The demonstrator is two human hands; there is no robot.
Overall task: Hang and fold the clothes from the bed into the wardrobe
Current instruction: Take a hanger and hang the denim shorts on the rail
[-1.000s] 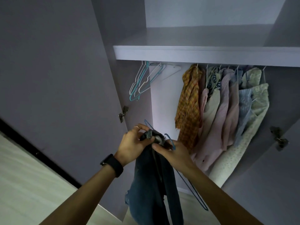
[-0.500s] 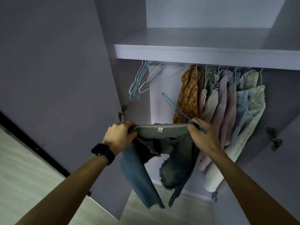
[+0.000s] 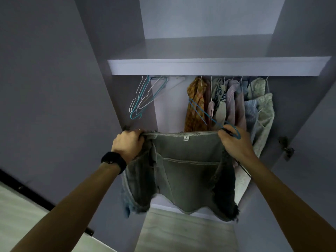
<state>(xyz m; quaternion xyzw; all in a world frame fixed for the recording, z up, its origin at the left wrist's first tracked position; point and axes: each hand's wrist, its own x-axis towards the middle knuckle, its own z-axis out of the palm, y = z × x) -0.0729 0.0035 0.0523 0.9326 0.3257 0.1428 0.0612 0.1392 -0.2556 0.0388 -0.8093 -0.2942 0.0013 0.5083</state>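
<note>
A pair of frayed denim shorts [image 3: 183,170] hangs spread out in front of the open wardrobe [image 3: 218,67], waistband stretched flat between my hands. My left hand [image 3: 127,144] grips the waistband's left end. My right hand [image 3: 234,142] grips the right end and also holds a thin blue wire hanger [image 3: 209,116], which sticks up and to the left past the hanging clothes.
Several empty wire hangers [image 3: 143,99] hang at the rail's left. Several shirts and garments [image 3: 231,104] hang at the right under the shelf. The wardrobe doors stand open on both sides, with a hinge [image 3: 287,148] at the right. Pale floor lies below.
The bunched shorts have been pulled open: my hands moved apart along the waistband and rose. The blue hanger swung from pointing down to pointing up-left.
</note>
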